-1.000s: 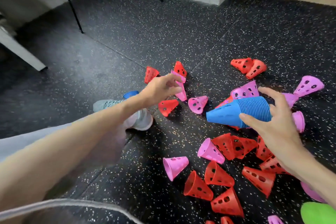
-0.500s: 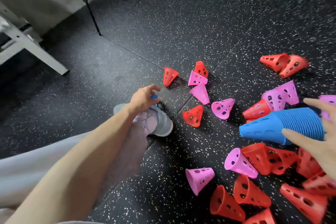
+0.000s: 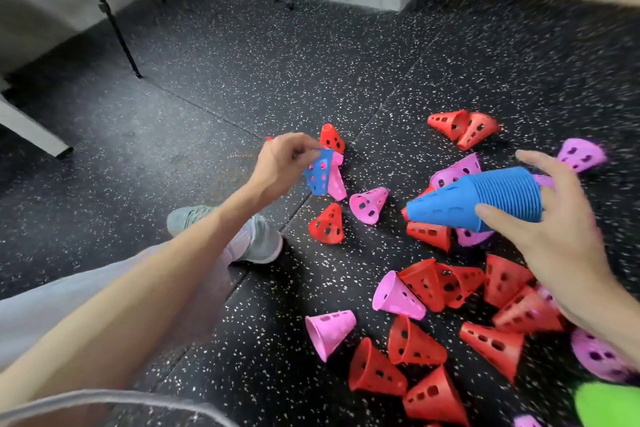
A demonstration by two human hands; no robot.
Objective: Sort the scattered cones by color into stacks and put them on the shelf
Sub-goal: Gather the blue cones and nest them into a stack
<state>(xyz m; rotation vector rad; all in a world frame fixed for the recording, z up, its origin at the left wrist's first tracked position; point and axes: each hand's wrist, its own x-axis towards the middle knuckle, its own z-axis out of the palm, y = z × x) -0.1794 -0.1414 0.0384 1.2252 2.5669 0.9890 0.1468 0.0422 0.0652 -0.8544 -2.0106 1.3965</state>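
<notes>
Head view: left hand (image 3: 282, 163) pinches a loose blue cone (image 3: 319, 173) at centre; right hand (image 3: 550, 218) grips the blue stack (image 3: 485, 201) at right. A tilted approach could jam the cone or topple the stack's loose cones.

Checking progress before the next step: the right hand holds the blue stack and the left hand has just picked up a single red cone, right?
Not quite. In the head view the single cone pinched in the left hand is blue, not red; red cones lie on the floor around it. The rest holds: the right hand holds the blue stack.
</notes>
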